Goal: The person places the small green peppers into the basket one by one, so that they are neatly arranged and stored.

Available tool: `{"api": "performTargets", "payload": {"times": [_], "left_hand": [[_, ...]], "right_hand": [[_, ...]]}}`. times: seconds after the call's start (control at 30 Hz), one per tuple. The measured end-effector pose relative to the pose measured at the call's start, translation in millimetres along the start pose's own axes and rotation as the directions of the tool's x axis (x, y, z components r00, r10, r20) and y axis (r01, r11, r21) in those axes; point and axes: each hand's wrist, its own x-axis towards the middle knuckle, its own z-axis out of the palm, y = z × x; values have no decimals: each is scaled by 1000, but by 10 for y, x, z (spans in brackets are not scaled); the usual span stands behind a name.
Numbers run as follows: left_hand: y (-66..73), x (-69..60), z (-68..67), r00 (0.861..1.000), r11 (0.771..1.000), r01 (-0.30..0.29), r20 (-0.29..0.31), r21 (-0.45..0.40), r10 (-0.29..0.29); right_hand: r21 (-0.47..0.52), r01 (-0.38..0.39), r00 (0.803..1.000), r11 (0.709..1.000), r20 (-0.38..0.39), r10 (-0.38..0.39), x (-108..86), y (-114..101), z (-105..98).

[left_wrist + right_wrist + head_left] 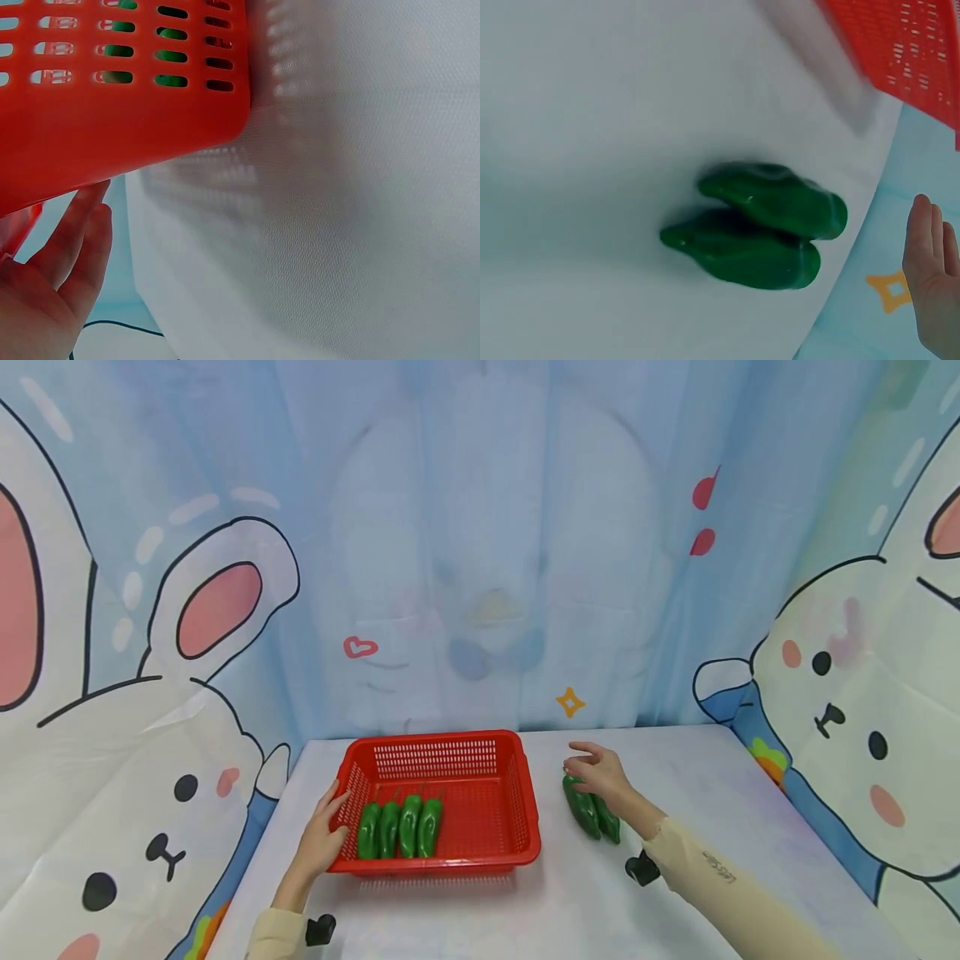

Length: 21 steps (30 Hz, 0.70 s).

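Observation:
A red plastic basket with slotted walls stands on the white-covered table. Four-sided and shallow, it holds several green chili peppers side by side in its left half. At its left rim is my left hand; in the left wrist view the hand's fingers are nearly straight and touch the outer wall. Right of the basket, two more green peppers lie together on the table. Above their stem ends hovers my right hand, fingers slightly bent and holding nothing, apart from the peppers in the right wrist view.
Behind the table hangs a light blue curtain with printed cartoon rabbits at both sides. White cloth covers the tabletop in front of the basket. The table's back edge runs just behind the basket.

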Motion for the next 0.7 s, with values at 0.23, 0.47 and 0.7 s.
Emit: {"api": "performTargets", "payload": {"times": [0.23, 0.47, 0.7], "left_hand": [[6, -1, -8, 1000, 1000, 5, 6, 6, -5], [4, -14, -10, 1000, 1000, -12, -21, 10, 12], [-15, -6, -3, 999, 1000, -22, -23, 9, 22]], "right_hand": [[-85, 0, 1000, 996, -5, -1, -35, 117, -152], [-158, -4, 999, 987, -40, -3, -13, 307, -292], [-189, -15, 994, 982, -108, -5, 22, 487, -371]]}}
